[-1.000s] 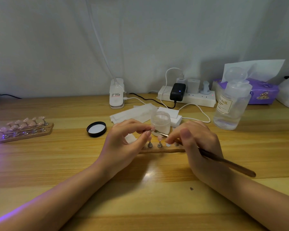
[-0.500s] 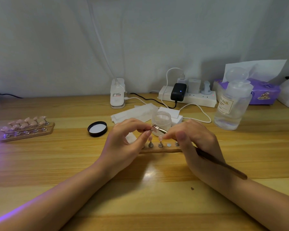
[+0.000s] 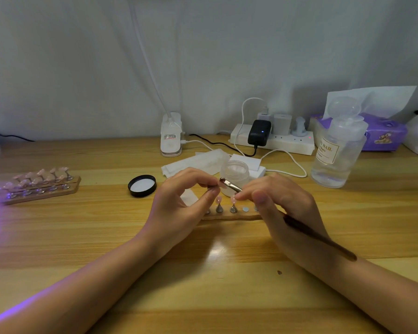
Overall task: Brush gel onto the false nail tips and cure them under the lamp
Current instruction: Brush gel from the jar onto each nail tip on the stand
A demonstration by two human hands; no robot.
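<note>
There is only the one view, from the camera on my head, looking forward and down across the wooden table (image 3: 58, 237) to the pale wall (image 3: 82, 56) behind it. It sits close over my forearms (they run in from both bottom corners), and my left hand (image 3: 179, 203) and right hand (image 3: 285, 208) meet near the centre. The wide lens bends the edges, so the far left is probably washed out by violet glare

Bare table (image 3: 215, 290) near the wooden strip (image 3: 229, 216): open room. Far side crowded: open jar (image 3: 235, 173), black lid (image 3: 142, 185) to its left, wipes (image 3: 193, 162), power strip (image 3: 273, 141) with trailing cables. Clear bottle (image 3: 336, 153) blocks far right; loaded nail rack (image 3: 39, 186) occupies far left.
</note>
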